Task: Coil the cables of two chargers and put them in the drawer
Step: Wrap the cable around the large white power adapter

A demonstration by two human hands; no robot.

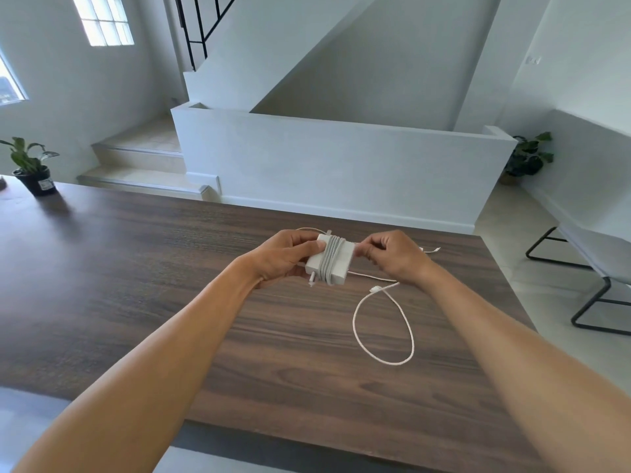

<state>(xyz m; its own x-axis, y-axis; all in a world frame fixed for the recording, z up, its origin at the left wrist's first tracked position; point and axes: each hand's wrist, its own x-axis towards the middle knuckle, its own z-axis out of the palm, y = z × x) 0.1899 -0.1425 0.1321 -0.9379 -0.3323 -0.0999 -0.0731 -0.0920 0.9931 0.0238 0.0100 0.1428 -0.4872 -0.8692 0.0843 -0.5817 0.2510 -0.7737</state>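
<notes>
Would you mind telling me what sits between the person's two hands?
In the head view, a white charger with its cable wound round it: the left hand grips it, the right hand pinches the cable beside it.

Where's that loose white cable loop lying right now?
In the head view, the loose white cable lies looped on the wooden table, right of centre, just below the right hand and near the wrapped charger the left hand holds.

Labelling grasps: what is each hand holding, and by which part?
Left hand grips the white charger brick by its left end, thumb on top. Right hand pinches the wound cable at the brick's right edge.
</notes>
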